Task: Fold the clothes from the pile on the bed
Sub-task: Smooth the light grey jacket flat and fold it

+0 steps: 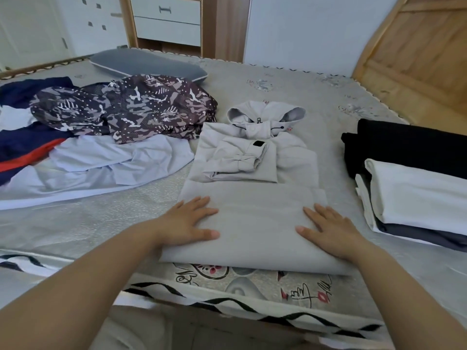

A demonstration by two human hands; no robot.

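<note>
At the near edge of the bed (328, 97) lies a light grey hooded jacket (252, 178), its hood at the far end and its sleeves folded in across the chest. The jacket's lower part is doubled up toward the middle, making a smooth folded band nearest the person. The left hand (188, 223) lies flat on the left side of that band, fingers straight and slightly spread, thumb pointing right. The right hand (331, 228) presses the right side of the band in the same way, fingers straight and thumb pointing left. Neither hand grasps the cloth; both simply rest palm-down on it.

Left of the jacket sits the unfolded pile: a brown camouflage-print garment (126, 107) on top, a pale blue shirt (101, 162) spread beneath it, and a navy garment with an orange stripe (22, 147) at the far left edge. Right of the jacket stands a stack of folded clothes (414, 188), with a black piece at the far side, a white piece on top nearer, and dark grey below it. A grey pillow (149, 64) lies at the far side of the bed, beyond the pile. A wooden headboard (417, 46) rises at the far right, and a white drawer unit (166, 18) stands beyond the bed.
</note>
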